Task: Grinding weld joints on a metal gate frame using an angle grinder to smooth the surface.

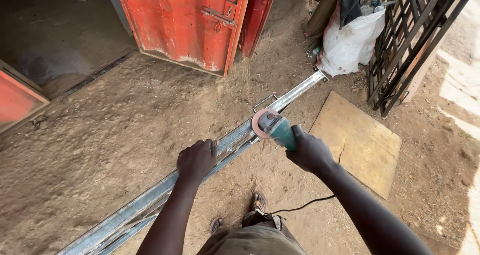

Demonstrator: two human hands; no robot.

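While bent over bare dirt ground (pixel 100 150), both hands busy on long galvanised steel frame (pixel 150 200), lying diagonally from lower left edge of ground toward white sack (pixel 350 40) at upper right. Left hand (pixel 197 159) pressed down on top of frame, grip clenched over its upper edge near midpoint. Right hand (pixel 310 150) wrapped tight around green angle grinder (pixel 277 127), disc touching frame beside small metal handle (pixel 265 102). Black cord (pixel 305 205) trailing toward sandalled feet. Plywood sheet (pixel 357 142) flat on ground just right of grinder. Red metal door (pixel 185 20) beyond, black grille (pixel 410 35) leaning at upper right corner
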